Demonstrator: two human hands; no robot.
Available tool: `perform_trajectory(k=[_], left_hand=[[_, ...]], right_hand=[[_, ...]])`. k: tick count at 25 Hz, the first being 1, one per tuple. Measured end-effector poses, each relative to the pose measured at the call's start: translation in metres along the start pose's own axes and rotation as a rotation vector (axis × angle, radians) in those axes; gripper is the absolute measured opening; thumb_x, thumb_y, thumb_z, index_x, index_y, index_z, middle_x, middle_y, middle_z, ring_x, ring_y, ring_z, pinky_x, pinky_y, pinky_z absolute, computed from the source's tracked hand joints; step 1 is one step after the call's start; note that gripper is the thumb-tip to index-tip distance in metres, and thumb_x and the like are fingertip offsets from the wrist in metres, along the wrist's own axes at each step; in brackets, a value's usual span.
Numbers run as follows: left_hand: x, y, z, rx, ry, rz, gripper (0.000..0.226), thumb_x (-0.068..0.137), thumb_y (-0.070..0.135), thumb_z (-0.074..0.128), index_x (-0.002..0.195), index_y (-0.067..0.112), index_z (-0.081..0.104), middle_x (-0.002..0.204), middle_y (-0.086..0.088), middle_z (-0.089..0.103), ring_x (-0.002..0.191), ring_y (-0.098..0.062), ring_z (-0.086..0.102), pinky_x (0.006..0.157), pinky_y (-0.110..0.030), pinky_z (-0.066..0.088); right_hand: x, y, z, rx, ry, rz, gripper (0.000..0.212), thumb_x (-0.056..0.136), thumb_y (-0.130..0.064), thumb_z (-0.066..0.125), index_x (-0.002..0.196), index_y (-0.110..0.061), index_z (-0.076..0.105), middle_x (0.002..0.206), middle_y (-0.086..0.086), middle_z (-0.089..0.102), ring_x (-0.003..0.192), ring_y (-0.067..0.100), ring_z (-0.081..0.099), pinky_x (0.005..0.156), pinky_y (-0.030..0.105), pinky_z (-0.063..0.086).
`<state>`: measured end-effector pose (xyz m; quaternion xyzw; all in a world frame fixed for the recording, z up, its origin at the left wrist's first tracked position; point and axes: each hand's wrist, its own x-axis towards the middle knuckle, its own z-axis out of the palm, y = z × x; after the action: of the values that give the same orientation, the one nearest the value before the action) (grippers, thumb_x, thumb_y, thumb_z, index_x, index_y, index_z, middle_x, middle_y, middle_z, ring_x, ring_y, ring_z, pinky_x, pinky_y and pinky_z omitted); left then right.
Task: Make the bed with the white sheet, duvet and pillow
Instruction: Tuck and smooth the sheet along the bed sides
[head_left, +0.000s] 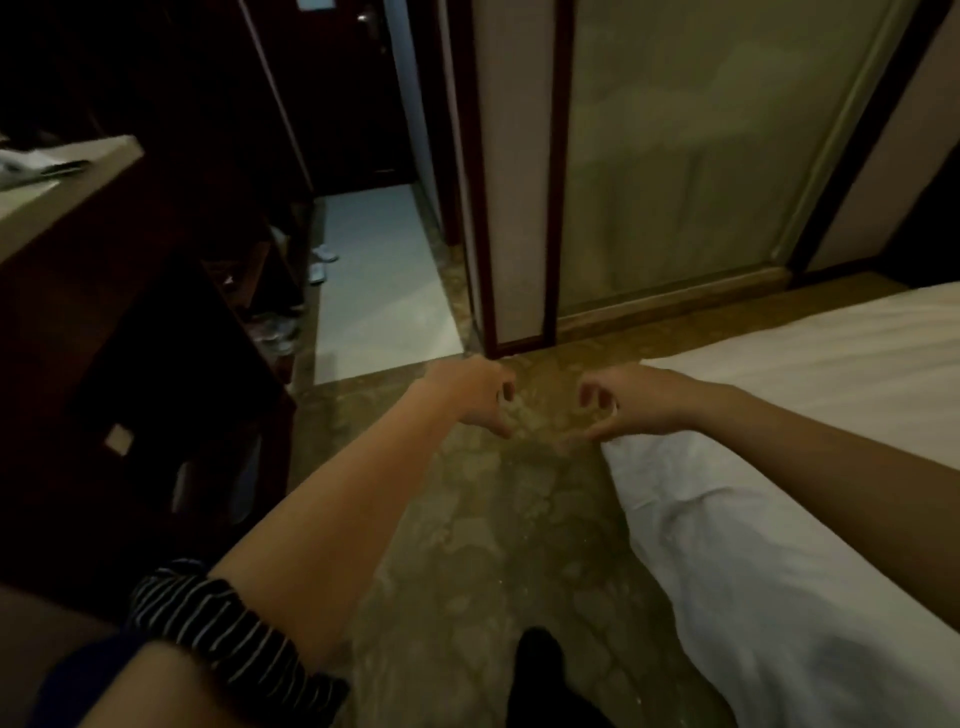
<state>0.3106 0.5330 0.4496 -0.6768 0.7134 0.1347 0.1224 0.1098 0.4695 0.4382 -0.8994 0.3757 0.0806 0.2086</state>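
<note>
Head view: The person stands beside the bed (831, 364), which fills the picture from 2 to 5 o'clock. The white sheet (753, 571) lies wrinkled over the near edge of the bed, from 3 o'clock down to 5 o'clock, and its corner comes to a point just under the right hand.

Both arms are stretched forward over the patterned carpet (493, 545). The left hand (480, 397) is a little above the centre, toward 12 o'clock. Its fingers are curled loosely toward the thumb with a gap between them, and it holds nothing. The right hand (621, 402) is just beside it, toward 1 o'clock, in the same curved shape, fingers and thumb apart. The thumb is very near the corner of the sheet, but I cannot tell whether it touches the cloth.

A striped sleeve (223, 634) is pushed up on the left arm at 7 o'clock. A dark shoe (537, 654) stands on the carpet at 6 o'clock. A dark wooden cabinet (130, 364) is at 9 o'clock. A sliding door (675, 156) with a pale panel is at 1 o'clock. White slippers (322, 260) lie at 11 o'clock, at the edge of the pale floor (379, 291).
</note>
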Motion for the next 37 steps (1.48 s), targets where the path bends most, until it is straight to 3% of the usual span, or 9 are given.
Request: perform_trajectory(k=[6, 14, 19, 23, 26, 28, 31, 35, 37], left_hand=[[0.150, -0.080, -0.076, 0.026, 0.022, 0.043, 0.054, 0.080, 0.051, 0.068, 0.125, 0.024, 0.053, 0.118, 0.003, 0.059, 0.105, -0.018, 0.056, 0.091, -0.038, 0.048], [0.369, -0.172, -0.143, 0.087, -0.006, 0.165, 0.053, 0.080, 0.054, 0.066, 0.123, 0.026, 0.053, 0.111, 0.006, 0.058, 0.102, -0.017, 0.056, 0.076, -0.032, 0.045], [0.532, -0.194, -0.206, 0.188, -0.029, 0.341, 0.054, 0.081, 0.054, 0.065, 0.126, 0.026, 0.051, 0.118, 0.004, 0.057, 0.106, -0.018, 0.055, 0.088, -0.038, 0.049], [0.641, -0.160, -0.261, 0.200, -0.033, 0.541, 0.052, 0.081, 0.053, 0.066, 0.124, 0.027, 0.053, 0.117, 0.006, 0.057, 0.108, -0.017, 0.054, 0.086, -0.035, 0.047], [0.718, -0.116, -0.278, 0.248, -0.052, 0.667, 0.049, 0.081, 0.050, 0.068, 0.122, 0.028, 0.054, 0.121, 0.005, 0.056, 0.111, -0.017, 0.053, 0.088, -0.035, 0.045], [0.773, -0.081, -0.286, 0.260, -0.071, 0.724, 0.049, 0.081, 0.047, 0.069, 0.123, 0.026, 0.054, 0.124, 0.004, 0.055, 0.113, -0.018, 0.053, 0.091, -0.037, 0.045], [0.845, -0.027, -0.303, 0.323, -0.096, 0.784, 0.050, 0.080, 0.046, 0.070, 0.122, 0.025, 0.055, 0.125, 0.003, 0.055, 0.114, -0.019, 0.053, 0.091, -0.037, 0.044], [0.941, 0.059, -0.347, 0.331, -0.094, 0.836, 0.049, 0.079, 0.046, 0.071, 0.121, 0.025, 0.055, 0.124, 0.002, 0.056, 0.114, -0.021, 0.053, 0.093, -0.038, 0.044], [0.981, 0.105, -0.368, 0.327, -0.086, 0.905, 0.051, 0.079, 0.047, 0.071, 0.122, 0.026, 0.055, 0.124, 0.002, 0.056, 0.115, -0.021, 0.053, 0.092, -0.037, 0.045]], right_hand=[[0.136, 0.064, -0.082, -0.016, 0.049, 0.092, 0.040, 0.084, -0.037, 0.069, 0.118, -0.023, 0.053, 0.112, -0.003, 0.056, 0.098, 0.015, 0.054, 0.079, 0.028, 0.049], [0.326, 0.130, -0.156, 0.028, 0.049, 0.160, 0.036, 0.085, -0.035, 0.067, 0.116, -0.022, 0.053, 0.107, -0.005, 0.053, 0.095, 0.013, 0.052, 0.072, 0.023, 0.045], [0.422, 0.202, -0.207, 0.131, 0.109, 0.359, 0.030, 0.083, -0.038, 0.068, 0.107, -0.029, 0.051, 0.106, -0.008, 0.053, 0.095, 0.011, 0.053, 0.080, 0.028, 0.049], [0.449, 0.272, -0.248, 0.246, 0.196, 0.547, 0.029, 0.083, -0.040, 0.068, 0.101, -0.033, 0.047, 0.097, -0.010, 0.052, 0.086, 0.009, 0.051, 0.066, 0.023, 0.041], [0.462, 0.338, -0.261, 0.325, 0.207, 0.641, 0.034, 0.084, -0.039, 0.068, 0.112, -0.026, 0.052, 0.104, -0.007, 0.055, 0.095, 0.013, 0.053, 0.078, 0.026, 0.047], [0.475, 0.393, -0.270, 0.395, 0.202, 0.698, 0.036, 0.083, -0.036, 0.070, 0.113, -0.025, 0.054, 0.110, -0.001, 0.057, 0.100, 0.018, 0.056, 0.088, 0.034, 0.050], [0.484, 0.472, -0.293, 0.398, 0.199, 0.772, 0.038, 0.085, -0.030, 0.068, 0.119, -0.024, 0.054, 0.116, 0.004, 0.057, 0.108, 0.025, 0.056, 0.094, 0.037, 0.048], [0.472, 0.567, -0.347, 0.451, 0.284, 0.775, 0.033, 0.089, -0.024, 0.063, 0.118, -0.010, 0.056, 0.111, 0.006, 0.058, 0.103, 0.021, 0.056, 0.092, 0.034, 0.047], [0.468, 0.612, -0.367, 0.414, 0.244, 0.846, 0.035, 0.091, -0.028, 0.060, 0.122, -0.012, 0.054, 0.111, 0.005, 0.057, 0.100, 0.017, 0.054, 0.088, 0.030, 0.046]])
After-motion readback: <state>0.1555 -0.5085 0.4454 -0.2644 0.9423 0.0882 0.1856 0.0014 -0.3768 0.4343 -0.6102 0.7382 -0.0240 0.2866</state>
